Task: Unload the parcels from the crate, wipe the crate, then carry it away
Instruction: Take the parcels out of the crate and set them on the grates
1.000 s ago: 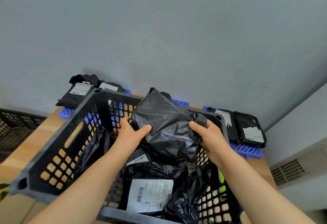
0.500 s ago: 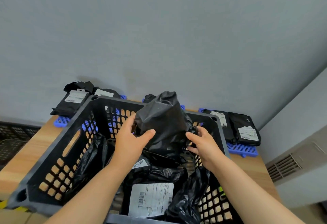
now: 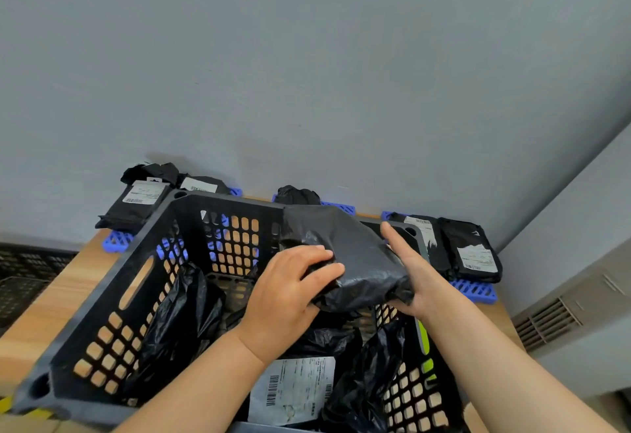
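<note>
A black parcel [image 3: 358,251] is gripped by the left hand [image 3: 290,292] and cradled by the right hand [image 3: 411,273] above the far right corner of the crate [image 3: 102,326]. Several bagged parcels [image 3: 179,313] are left inside. Unloaded parcels [image 3: 474,251] lie along the far edge of the desk [image 3: 51,302]. Wiping and removal are outstanding.

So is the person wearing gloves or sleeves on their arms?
No gloves. The left hand and right hand are bare. The left forearm and right forearm are bare too, with no sleeves showing up to the picture's edge. No watch, ring or bracelet can be seen.
</note>
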